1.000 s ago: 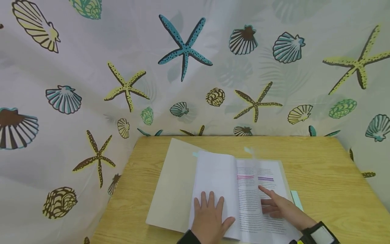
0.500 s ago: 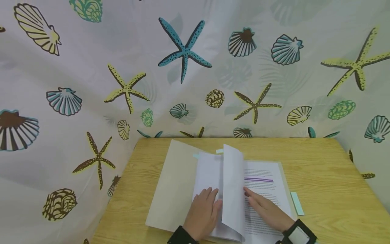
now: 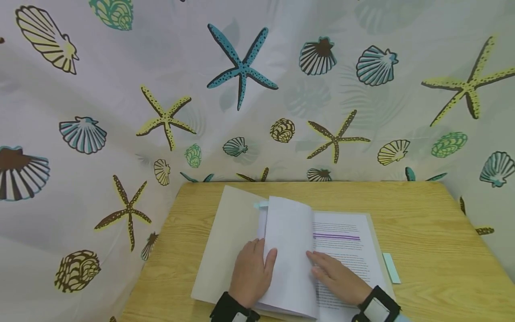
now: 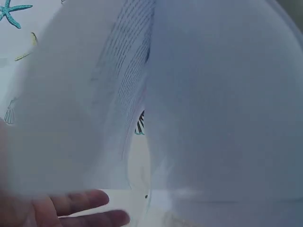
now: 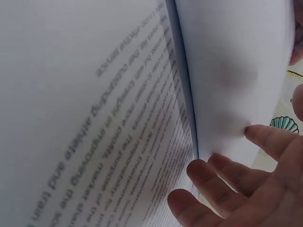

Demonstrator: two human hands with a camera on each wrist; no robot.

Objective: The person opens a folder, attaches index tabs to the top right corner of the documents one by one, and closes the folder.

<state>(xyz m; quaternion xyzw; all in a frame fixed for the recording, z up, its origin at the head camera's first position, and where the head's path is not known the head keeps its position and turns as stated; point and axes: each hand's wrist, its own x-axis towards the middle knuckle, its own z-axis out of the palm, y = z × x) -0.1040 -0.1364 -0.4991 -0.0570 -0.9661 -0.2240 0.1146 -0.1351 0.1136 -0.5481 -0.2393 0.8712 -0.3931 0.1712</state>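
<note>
A bound document lies spread on the table, its blank white page (image 3: 289, 250) turned over to the left and bulging slightly. Printed text with a purple highlighted line covers the right-hand page (image 3: 342, 250). My left hand (image 3: 251, 273) lies at the outer edge of the blank page, fingers extended and thumb apart. My right hand (image 3: 342, 277) reaches in from the right, its relaxed fingers touching the blank page near the spine. In the right wrist view, the fingertips (image 5: 222, 163) meet that sheet beside the printed text.
The cream cover (image 3: 225, 241) spreads out to the left under the pages. A pale blue tab (image 3: 261, 205) sticks out at the page top, and another tab (image 3: 391, 268) at the right edge. Behind the wooden table (image 3: 422, 223) hangs a shell-and-starfish curtain (image 3: 241, 156).
The loose page has turned from right to left and now covers the earlier left page. My left hand has shifted left to its edge; my right hand has followed it leftward.
</note>
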